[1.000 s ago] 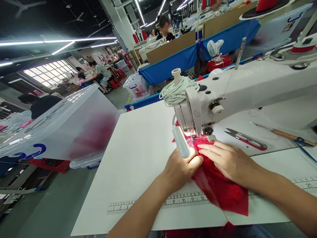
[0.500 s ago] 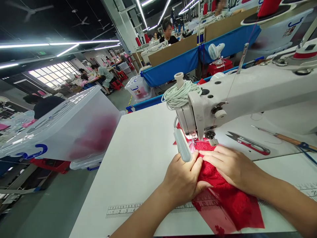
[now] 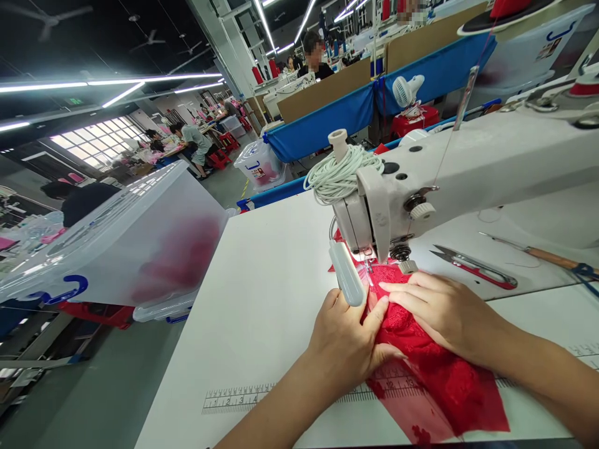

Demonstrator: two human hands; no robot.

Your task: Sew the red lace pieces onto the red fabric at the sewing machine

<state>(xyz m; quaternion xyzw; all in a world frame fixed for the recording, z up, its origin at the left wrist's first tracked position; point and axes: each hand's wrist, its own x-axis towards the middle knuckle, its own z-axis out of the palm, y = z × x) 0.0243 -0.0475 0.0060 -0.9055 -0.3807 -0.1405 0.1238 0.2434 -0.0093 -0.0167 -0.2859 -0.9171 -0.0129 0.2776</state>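
Red lace fabric [image 3: 461, 393] with a sheer layer lies under the needle area of a white sewing machine [image 3: 486, 162]. My left hand [image 3: 344, 337] presses on its left edge, thumb spread away from the fingers; a small grey lamp [image 3: 347, 277] hides part of those fingers. Across the fabric's right side rests my right hand [image 3: 444, 312], palm down, fingers stretched toward the presser foot [image 3: 368, 267]. Both hands are open and flat on the cloth. Thread snips [image 3: 475, 265] with a red handle lie beyond my right hand.
A wooden-handled pointed tool [image 3: 552, 255] lies at the right. A ruler strip [image 3: 234, 399] runs along the white table's [image 3: 262, 280] front. Pale cord [image 3: 344, 178] hangs on the machine head. A translucent bin [image 3: 154, 231] stands left, and other people sit further back.
The fingers of my left hand have drawn slightly back from those of my right, widening the gap between them. Both hands stay on the red fabric. The view has shifted a little.
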